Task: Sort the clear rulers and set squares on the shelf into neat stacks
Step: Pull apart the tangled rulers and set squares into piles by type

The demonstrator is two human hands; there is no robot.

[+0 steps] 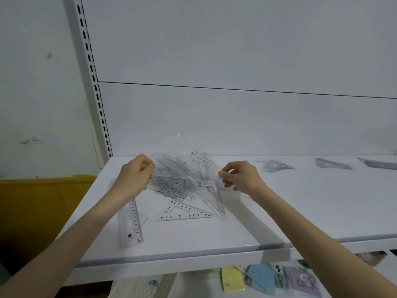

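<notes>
A jumbled bunch of clear rulers and set squares (184, 175) is held up just above the white shelf (279, 211). My left hand (134, 175) grips its left side and my right hand (240, 176) pinches its right side. Below the bunch a clear set square (184, 212) lies flat on the shelf. A clear straight ruler (130, 224) lies near the front left, partly under my left forearm. Further right along the back sit a small stack of set squares (275, 165) and two more clear stacks (332, 164) (378, 163).
A slotted shelf upright (94, 82) stands at the back left. A yellow bin (40, 203) sits left of the shelf. Coloured stationery packs (272, 279) lie on the lower shelf beneath the front edge.
</notes>
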